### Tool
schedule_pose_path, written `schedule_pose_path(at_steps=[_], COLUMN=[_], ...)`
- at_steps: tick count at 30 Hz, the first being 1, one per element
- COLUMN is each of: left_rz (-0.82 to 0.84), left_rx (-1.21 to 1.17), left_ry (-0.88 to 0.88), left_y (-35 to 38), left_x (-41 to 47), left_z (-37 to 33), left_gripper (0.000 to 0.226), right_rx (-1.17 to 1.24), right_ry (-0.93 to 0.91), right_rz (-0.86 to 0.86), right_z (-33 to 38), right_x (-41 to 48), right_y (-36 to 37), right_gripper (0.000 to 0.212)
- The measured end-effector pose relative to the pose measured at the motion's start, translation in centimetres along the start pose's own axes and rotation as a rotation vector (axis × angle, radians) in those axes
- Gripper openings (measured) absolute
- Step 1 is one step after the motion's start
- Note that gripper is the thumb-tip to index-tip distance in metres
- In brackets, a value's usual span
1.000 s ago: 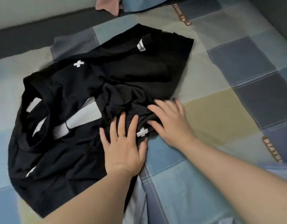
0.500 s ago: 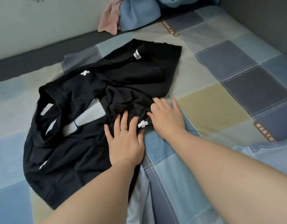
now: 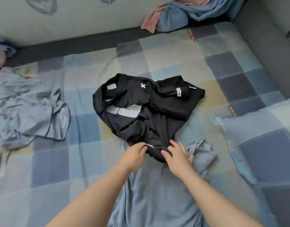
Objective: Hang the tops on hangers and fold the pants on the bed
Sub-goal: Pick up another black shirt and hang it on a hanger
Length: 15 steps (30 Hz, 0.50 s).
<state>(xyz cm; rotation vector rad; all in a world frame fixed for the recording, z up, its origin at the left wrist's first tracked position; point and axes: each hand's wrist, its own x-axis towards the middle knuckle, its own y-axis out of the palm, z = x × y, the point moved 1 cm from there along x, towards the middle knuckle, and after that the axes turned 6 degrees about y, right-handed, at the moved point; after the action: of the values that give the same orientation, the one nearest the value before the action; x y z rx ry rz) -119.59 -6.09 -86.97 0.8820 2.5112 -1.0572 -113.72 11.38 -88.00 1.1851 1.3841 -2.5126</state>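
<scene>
We look down at a black garment (image 3: 157, 108) lying crumpled on a checked bed cover (image 3: 85, 125). It spreads away from both hands, and its near end is gathered into a bunch under them. Our left hand (image 3: 133, 155) has its fingers curled, pinching that bunch beside a small white tab. Our right hand (image 3: 178, 157) lies on the same bunch just to the right, fingers spread and nearly straight. We cannot tell whether it grips or only presses.

The cloth looks thin, soft and limp, and light enough to lift one-handed. It will likely sag and drag rather than keep a shape, and it seems neither slippery nor fragile. We judge the best hold is a firm edge, one hand to each side, such as the white ribbed band (image 3: 124, 111) beyond the left fingertips.

Folds hide the outline, so we cannot say whether this is a top or pants. A white cross (image 3: 142, 86) and a sewn label (image 3: 178, 92) farther off settle nothing.

A pale blue garment (image 3: 157, 202) runs under both wrists and is cut off by the frame. A crumpled blue garment (image 3: 29, 108) lies well left of the left hand, and a pillow (image 3: 263, 145) lies right of the right hand. A pink and blue heap (image 3: 182, 15) sits far beyond. No hanger is in view.
</scene>
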Motion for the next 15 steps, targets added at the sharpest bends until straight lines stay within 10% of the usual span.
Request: schedule_pose_path(at_steps=[15], left_rz=[-0.068], left_rx=[-0.309], left_ry=[-0.214], left_y=[-0.5], left_x=[-34.0], left_z=[0.1], left_gripper=[0.025], right_rx=[0.313], right_ry=[0.029], right_rz=[0.334], right_z=[1.4], right_x=[-29.8], right_y=[2.3], right_gripper=[0.044])
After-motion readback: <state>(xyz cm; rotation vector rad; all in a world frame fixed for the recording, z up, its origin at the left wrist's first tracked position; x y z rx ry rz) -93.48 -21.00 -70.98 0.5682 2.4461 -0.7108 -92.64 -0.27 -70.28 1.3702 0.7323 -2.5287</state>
